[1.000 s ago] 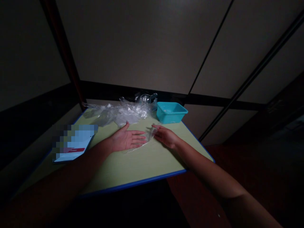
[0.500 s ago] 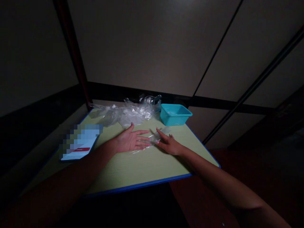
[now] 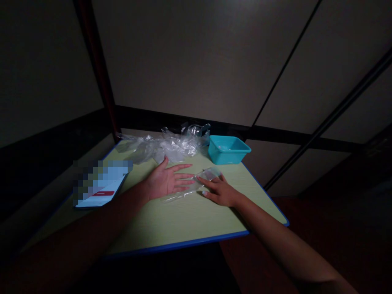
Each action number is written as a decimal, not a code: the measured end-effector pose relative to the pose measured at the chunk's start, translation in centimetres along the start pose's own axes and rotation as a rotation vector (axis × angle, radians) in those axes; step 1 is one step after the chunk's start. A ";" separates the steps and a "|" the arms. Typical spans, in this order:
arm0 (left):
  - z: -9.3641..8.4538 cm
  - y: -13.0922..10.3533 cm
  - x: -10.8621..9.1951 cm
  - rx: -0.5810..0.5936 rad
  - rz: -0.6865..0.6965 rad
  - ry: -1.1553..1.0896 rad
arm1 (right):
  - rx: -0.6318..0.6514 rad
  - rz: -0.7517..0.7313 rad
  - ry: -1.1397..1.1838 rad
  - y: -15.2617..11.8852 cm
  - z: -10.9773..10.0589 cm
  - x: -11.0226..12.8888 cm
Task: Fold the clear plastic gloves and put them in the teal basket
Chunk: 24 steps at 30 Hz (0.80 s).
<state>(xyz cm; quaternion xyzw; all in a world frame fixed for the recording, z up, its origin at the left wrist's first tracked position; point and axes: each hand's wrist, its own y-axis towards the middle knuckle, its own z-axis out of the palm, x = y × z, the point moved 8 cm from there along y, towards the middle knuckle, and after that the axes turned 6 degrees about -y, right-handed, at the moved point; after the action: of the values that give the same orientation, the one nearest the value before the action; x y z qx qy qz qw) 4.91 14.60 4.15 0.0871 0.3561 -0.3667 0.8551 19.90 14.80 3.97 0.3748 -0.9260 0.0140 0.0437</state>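
A clear plastic bag [image 3: 198,185] lies flat on the pale green table [image 3: 180,220], stretched between my hands. My left hand [image 3: 167,179] has its fingers spread with the palm turned partly up, and its fingertips are at the bag's left and middle part. On the right end of the bag rests my right hand [image 3: 219,190], palm down, fingers apart. Part of the bag is hidden under both hands. Neither hand grips anything.
Crumpled clear plastic bags [image 3: 171,145] lie along the table's back edge. A turquoise basket [image 3: 229,151] stands at the back right corner. A device with a lit screen [image 3: 102,194] lies at the left. A wall rises behind the table.
The bag now lies flatter and shows more of its length. My right hand has spread its fingers over its right end, and my left hand has shifted slightly left.
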 end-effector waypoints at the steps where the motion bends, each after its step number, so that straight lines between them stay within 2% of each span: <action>1: -0.1 0.0 0.0 -0.015 0.002 -0.006 | 0.005 0.009 -0.013 0.0 -0.1 0.2; 7: -1.0 0.2 0.7 -0.095 -0.057 -0.009 | 0.017 0.072 -0.089 0.1 -0.4 1.0; 24: -0.8 0.4 1.0 -0.052 -0.053 0.037 | 0.033 0.090 -0.175 0.5 -0.3 1.5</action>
<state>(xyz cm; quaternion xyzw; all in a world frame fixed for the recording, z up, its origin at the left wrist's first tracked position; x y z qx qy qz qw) 5.23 14.59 2.83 0.0621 0.3836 -0.3781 0.8402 18.48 14.13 4.40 0.3335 -0.9417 -0.0014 -0.0445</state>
